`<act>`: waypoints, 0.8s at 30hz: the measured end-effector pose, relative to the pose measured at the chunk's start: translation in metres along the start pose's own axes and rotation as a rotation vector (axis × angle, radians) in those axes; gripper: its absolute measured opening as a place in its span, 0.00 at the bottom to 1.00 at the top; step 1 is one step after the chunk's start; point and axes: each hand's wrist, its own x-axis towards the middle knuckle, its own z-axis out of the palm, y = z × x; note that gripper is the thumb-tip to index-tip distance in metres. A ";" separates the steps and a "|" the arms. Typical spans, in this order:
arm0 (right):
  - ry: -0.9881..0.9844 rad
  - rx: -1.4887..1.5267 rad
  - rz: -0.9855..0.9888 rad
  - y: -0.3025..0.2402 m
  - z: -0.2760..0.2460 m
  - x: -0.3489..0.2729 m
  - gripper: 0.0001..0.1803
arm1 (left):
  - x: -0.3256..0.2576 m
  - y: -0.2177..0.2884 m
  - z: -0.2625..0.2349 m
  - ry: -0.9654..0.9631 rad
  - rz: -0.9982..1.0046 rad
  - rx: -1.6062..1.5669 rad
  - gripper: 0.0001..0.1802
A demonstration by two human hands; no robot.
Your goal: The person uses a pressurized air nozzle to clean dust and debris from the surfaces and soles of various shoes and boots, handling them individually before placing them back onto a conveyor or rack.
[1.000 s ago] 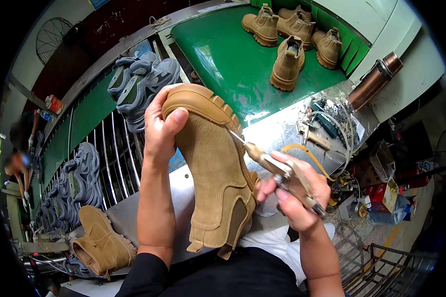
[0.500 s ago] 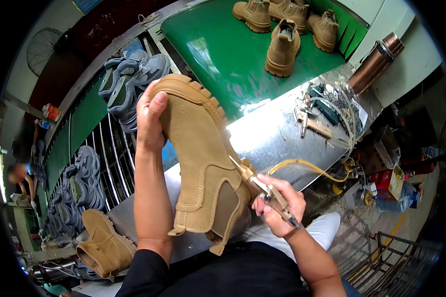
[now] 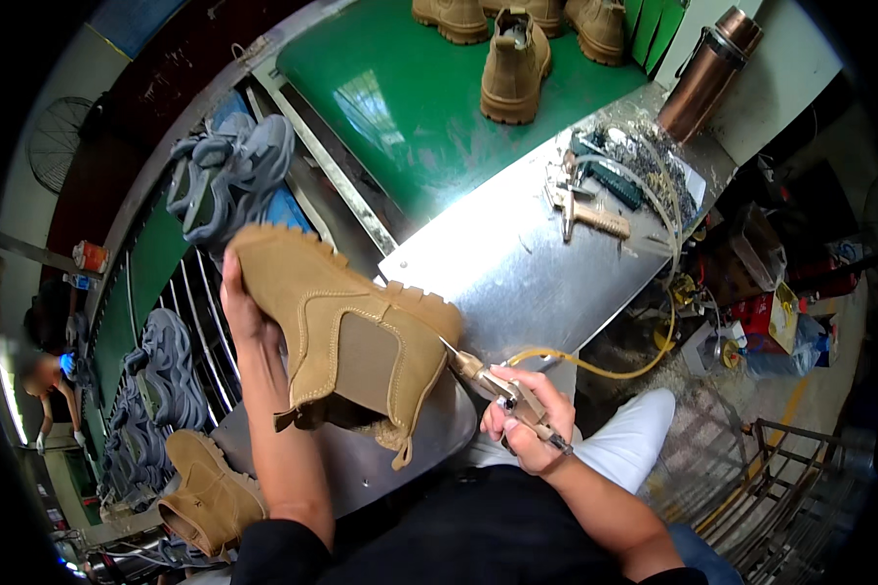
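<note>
Left hand (image 3: 248,310) curling round toe end of tan suede ankle boot with lugged sole (image 3: 346,327), fingers mostly hidden; forearm rising nearly upright. Boot lying sideways in air between hands, over near side of silver metal counter (image 3: 527,249). Slim metal needle-nosed gun (image 3: 505,392) pointing at lower heel, contact unclear; yellow hose (image 3: 605,372) trailing rightward. Right hand (image 3: 537,424) wrapping gun, forearm slanting from lower right. Seemingly working nozzle along sole edge; next move likely calling for steady boot, light tip guidance.
</note>
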 end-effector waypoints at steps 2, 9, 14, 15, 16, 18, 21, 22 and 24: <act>0.037 0.076 0.085 0.006 0.006 -0.001 0.27 | -0.021 -0.001 -0.026 0.149 -0.035 -0.111 0.28; 0.054 0.190 0.163 0.014 0.035 0.018 0.26 | -0.132 0.011 -0.046 0.538 0.071 0.231 0.22; 0.084 0.095 0.172 0.018 0.045 0.008 0.23 | -0.234 0.012 -0.063 0.579 -0.241 0.414 0.15; 0.102 0.065 0.163 0.020 0.045 0.005 0.22 | -0.251 0.016 -0.068 0.569 -0.395 0.587 0.18; 0.115 0.082 0.164 0.022 0.043 0.000 0.22 | -0.267 0.016 -0.069 0.530 -0.483 0.648 0.21; 0.130 0.113 0.141 0.028 0.041 -0.002 0.22 | -0.294 0.012 -0.069 0.415 -0.571 0.661 0.26; 0.063 0.051 0.101 0.031 0.040 -0.011 0.22 | -0.312 0.009 -0.017 0.351 -0.642 0.548 0.29; 0.031 0.058 0.068 0.030 0.042 -0.014 0.22 | -0.308 0.011 -0.001 0.356 -0.650 0.535 0.29; 0.022 -0.024 0.029 0.033 0.033 0.001 0.22 | -0.313 0.006 0.002 0.324 -0.670 0.532 0.32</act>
